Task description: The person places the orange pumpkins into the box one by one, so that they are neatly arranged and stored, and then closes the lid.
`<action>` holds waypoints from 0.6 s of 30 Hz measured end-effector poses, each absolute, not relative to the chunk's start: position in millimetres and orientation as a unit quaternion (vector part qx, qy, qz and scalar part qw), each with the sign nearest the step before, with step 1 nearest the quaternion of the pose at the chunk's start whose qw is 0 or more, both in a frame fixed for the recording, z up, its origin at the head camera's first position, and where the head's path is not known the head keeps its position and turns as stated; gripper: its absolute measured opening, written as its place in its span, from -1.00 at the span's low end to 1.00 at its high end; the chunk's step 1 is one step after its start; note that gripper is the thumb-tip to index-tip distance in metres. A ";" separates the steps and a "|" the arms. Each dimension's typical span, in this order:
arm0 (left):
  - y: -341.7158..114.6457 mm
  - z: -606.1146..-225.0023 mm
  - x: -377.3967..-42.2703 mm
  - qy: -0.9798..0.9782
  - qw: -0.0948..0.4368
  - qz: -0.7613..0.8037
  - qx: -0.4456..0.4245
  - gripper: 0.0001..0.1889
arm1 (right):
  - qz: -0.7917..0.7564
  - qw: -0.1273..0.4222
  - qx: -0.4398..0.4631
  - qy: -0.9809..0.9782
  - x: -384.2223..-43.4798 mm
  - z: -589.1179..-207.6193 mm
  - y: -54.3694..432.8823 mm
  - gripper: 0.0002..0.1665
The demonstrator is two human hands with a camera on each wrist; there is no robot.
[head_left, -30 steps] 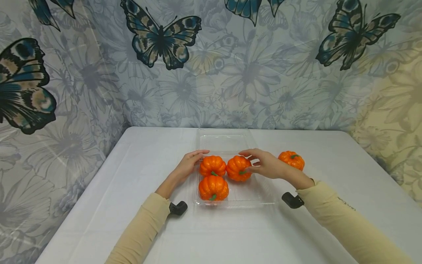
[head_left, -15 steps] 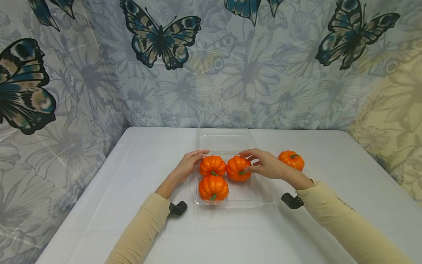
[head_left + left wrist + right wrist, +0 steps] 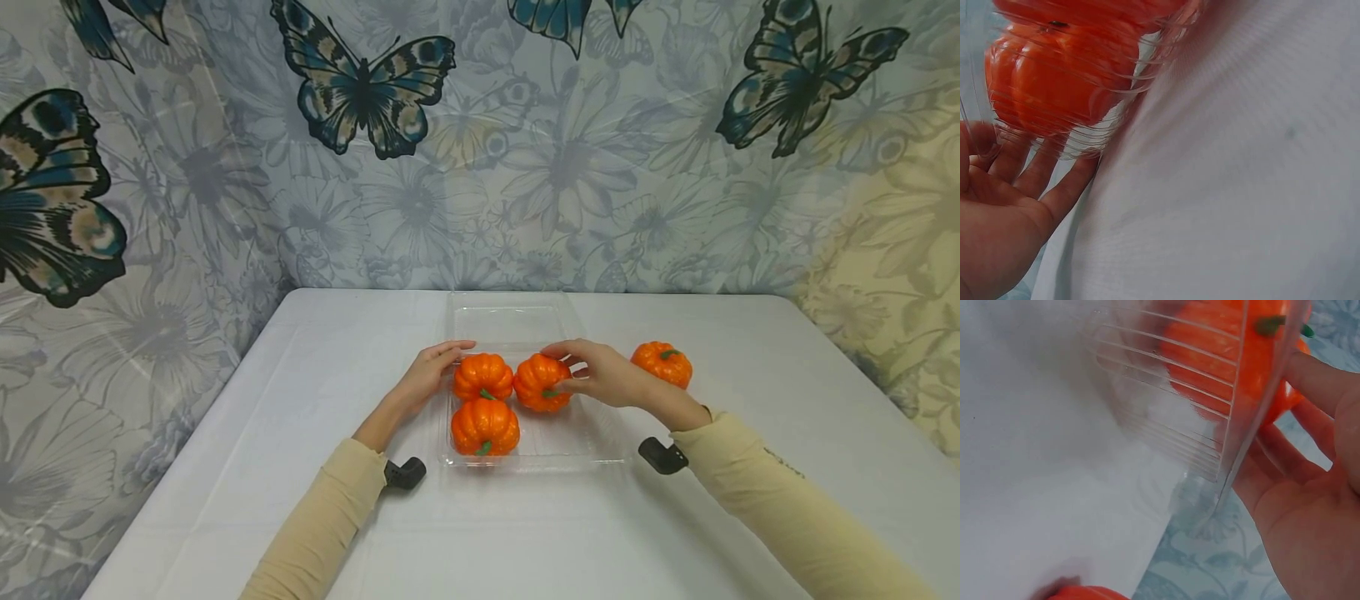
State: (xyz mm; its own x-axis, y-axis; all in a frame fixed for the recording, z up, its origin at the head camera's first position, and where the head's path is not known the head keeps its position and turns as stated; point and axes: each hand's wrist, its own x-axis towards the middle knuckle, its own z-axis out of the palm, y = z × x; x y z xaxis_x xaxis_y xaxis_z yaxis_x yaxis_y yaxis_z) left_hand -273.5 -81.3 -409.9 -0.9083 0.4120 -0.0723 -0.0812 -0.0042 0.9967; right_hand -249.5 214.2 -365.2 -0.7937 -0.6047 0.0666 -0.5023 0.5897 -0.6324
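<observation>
A clear plastic clamshell box (image 3: 573, 437) lies on the table with its lid (image 3: 510, 321) folded back and several small orange pumpkins about it. Inside, one pumpkin (image 3: 483, 377) sits at the back left and another pumpkin (image 3: 485, 427) in front of it. My right hand (image 3: 606, 373) holds a third pumpkin (image 3: 538, 383) at the back, fingers and thumb around its right side, its green stem near the thumb. My left hand (image 3: 431, 373) rests with extended fingers (image 3: 1072, 187) against the box's ribbed left wall.
Another pumpkin (image 3: 663, 364) lies on the white tablecloth (image 3: 360, 333) to the right of the box, behind my right forearm. A wall with butterfly patterns (image 3: 570, 167) rises at the table's back edge. Dark wrist cameras (image 3: 406, 473) hang below both sleeves.
Almost nothing moves. My right hand and the held pumpkin shift very slightly; my left hand stays at the box's wall.
</observation>
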 end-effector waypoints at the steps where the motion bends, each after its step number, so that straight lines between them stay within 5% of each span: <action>1: -81.4 -409.9 -273.5 0.683 0.177 0.698 0.121 -0.58 | -0.327 0.078 -0.315 0.888 -249.9 -365.2 214.4 -0.40; 18: -82.2 -433.5 -289.4 0.683 0.170 0.700 0.121 -0.59 | -0.334 0.085 -0.306 0.888 -252.2 -364.2 214.6 -0.42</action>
